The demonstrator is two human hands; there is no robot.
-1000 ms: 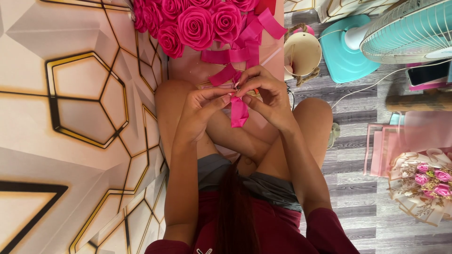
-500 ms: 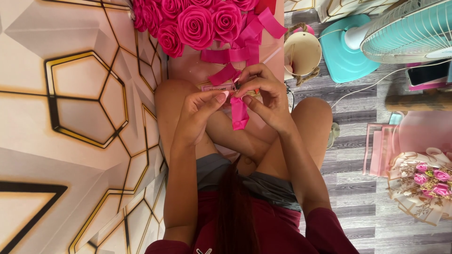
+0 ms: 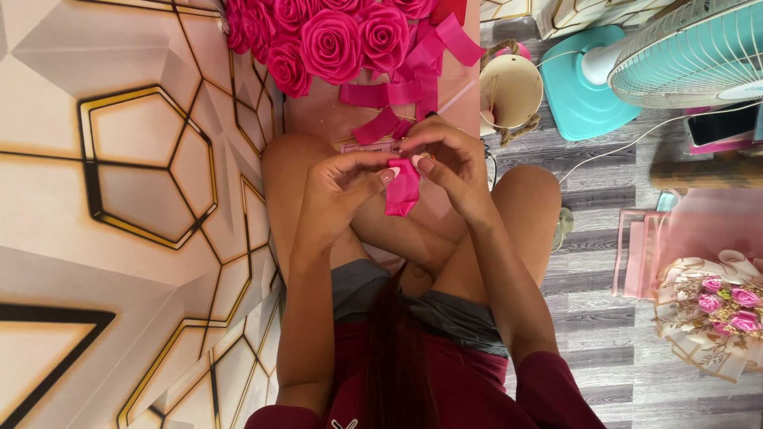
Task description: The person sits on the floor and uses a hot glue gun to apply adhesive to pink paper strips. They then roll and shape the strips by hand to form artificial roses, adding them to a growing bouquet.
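The person sits on the floor [image 3: 620, 365], knees drawn up, and both hands meet over the lap. The left hand [image 3: 338, 187] and the right hand [image 3: 445, 163] pinch the top of a short piece of hot-pink ribbon [image 3: 403, 189] between thumb and fingertips; both sets of fingers are closed on it, and the folded ribbon hangs down between the hands, just above the knees.

The grip is only at the top edge, on a slick satin-looking strip. As I judge it, the fold could slip open or skew if either pinch loosens, and the loose lower end could twist out of line.

Just beyond the hands, cut ribbon strips [image 3: 389, 95] lie loose on a pink board [image 3: 318, 119]; they touch one another and could be dragged out of place by a sleeve or wrist. Past them sits a cluster of finished ribbon roses [image 3: 334, 36], packed close together.

To the right stands a cream pot [image 3: 513, 91] with a rope handle, then a teal fan [image 3: 636, 63] whose cable runs across the floor. If the fan blows, light strips may scatter; whether it is running cannot be told. A small bouquet [image 3: 711, 314] lies well apart at the right. A hexagon-patterned wall panel [image 3: 119, 175] fills the left.
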